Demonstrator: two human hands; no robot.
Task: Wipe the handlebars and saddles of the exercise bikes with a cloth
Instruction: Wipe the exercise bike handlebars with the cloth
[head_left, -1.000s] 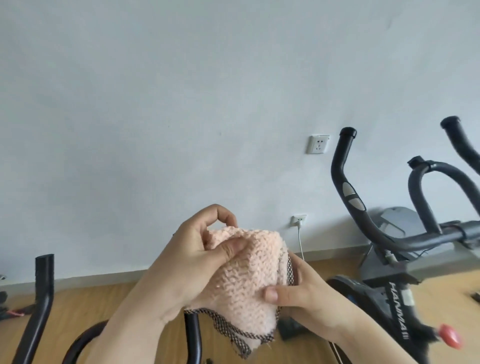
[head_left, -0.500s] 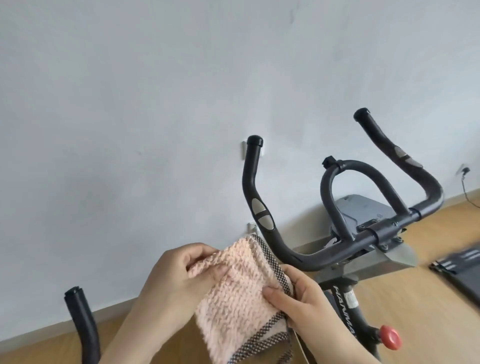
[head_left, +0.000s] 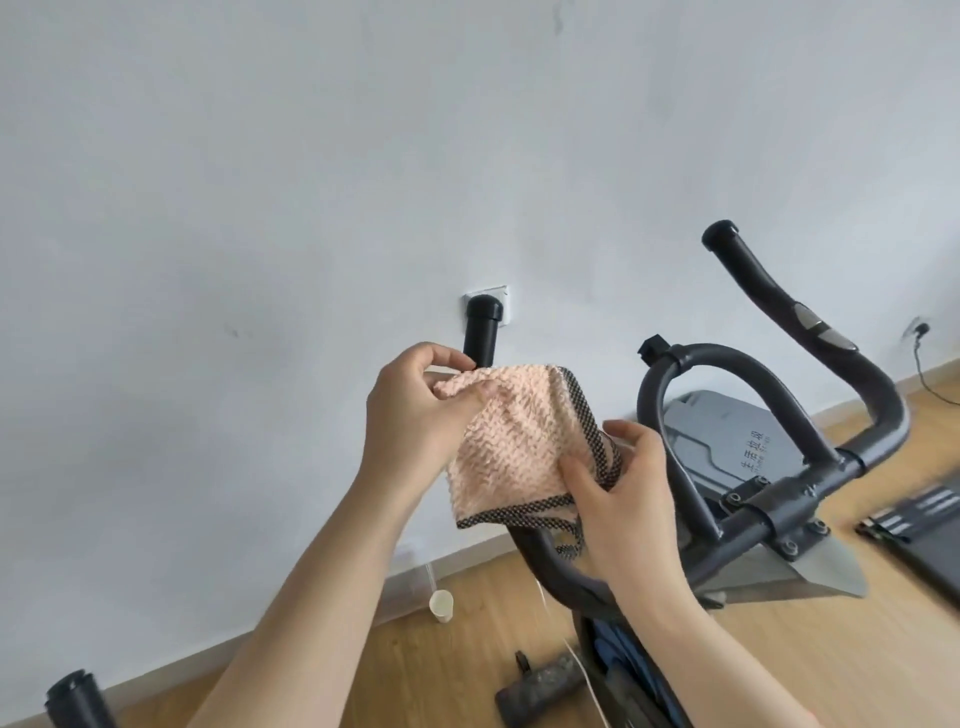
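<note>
Lifted since half a second ago, the cloth (head_left: 511, 447) is now held up against the left horn (head_left: 480, 332) of the handlebars (head_left: 784, 509), where earlier it was kept lower and to the left of that bar. Its upper left corner is pinched by the left hand (head_left: 413, 415) between thumb and curled fingers. Its lower right part is gripped by the right hand (head_left: 618, 499), with the thumb laid on the front and the fingers curled behind the dark trimmed edge; whether the bar itself is enclosed by those fingers cannot be told. The two hands are kept apart, with the pink cloth stretched between them, and the horn is hidden behind it except for its capped black tip above and its curve below. To the right, the centre loop (head_left: 727, 358) and the right horn (head_left: 763, 283) of the exercise bike (head_left: 623, 670) are seen uncovered. A grey bin (head_left: 737, 441) printed with characters is seen behind the loop, and a wall socket (head_left: 501, 299) is partly covered by the left horn's tip. On the wooden floor (head_left: 779, 649) a paper cup (head_left: 440, 605) is seen near the skirting, a dark mat (head_left: 924, 530) at the right edge, and another bar end (head_left: 72, 696) at the lower left.
</note>
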